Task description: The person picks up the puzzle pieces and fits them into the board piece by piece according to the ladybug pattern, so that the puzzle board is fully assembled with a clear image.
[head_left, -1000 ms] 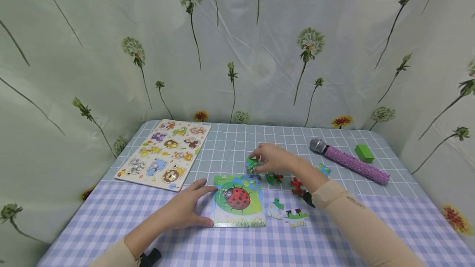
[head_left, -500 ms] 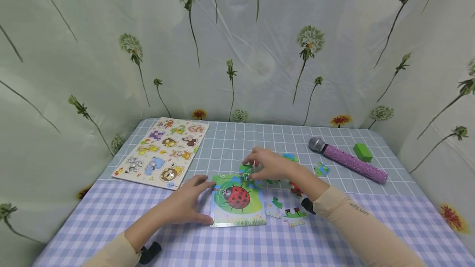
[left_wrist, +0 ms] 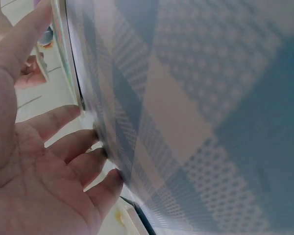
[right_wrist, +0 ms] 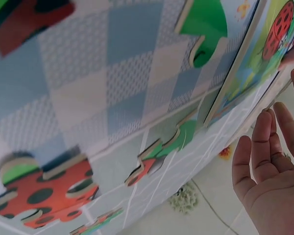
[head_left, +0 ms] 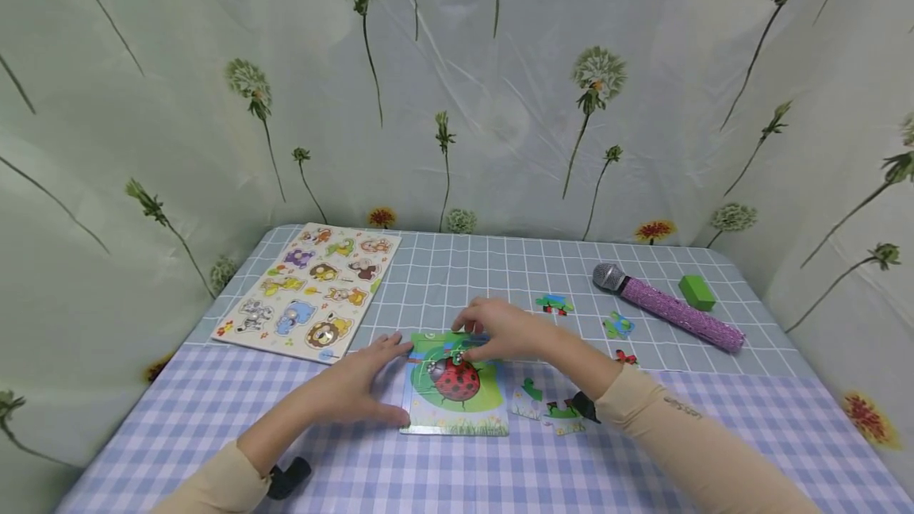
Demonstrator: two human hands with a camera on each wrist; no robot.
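A square jigsaw board (head_left: 457, 419) printed with a red ladybug lies in front of the person. At its left edge rests the left hand (head_left: 355, 389), thumb at the lower corner and fingers by the upper one; the left wrist view shows these fingers (left_wrist: 59, 120) extended. Over the board's upper part, the right hand (head_left: 505, 329) pinches a small green jigsaw piece (head_left: 458, 357) with a ladybug's face on it. That piece is mostly hidden by the fingers in the right wrist view. A red spotted jigsaw piece (right_wrist: 49, 193) lies below the right forearm, which covers it in the head view.
Several loose pieces lie right of the board, among them a blue-green piece (head_left: 618, 325) and a grass-edged piece (head_left: 527, 400). A purple glitter microphone (head_left: 671, 309) and a green block (head_left: 697, 293) are at the back right. An animal peg puzzle (head_left: 307, 292) lies at the left.
The right hand has carried the pinched jigsaw piece left and nearer, from beyond the board's top right corner to over its upper part. The left hand stays at the board's left edge.
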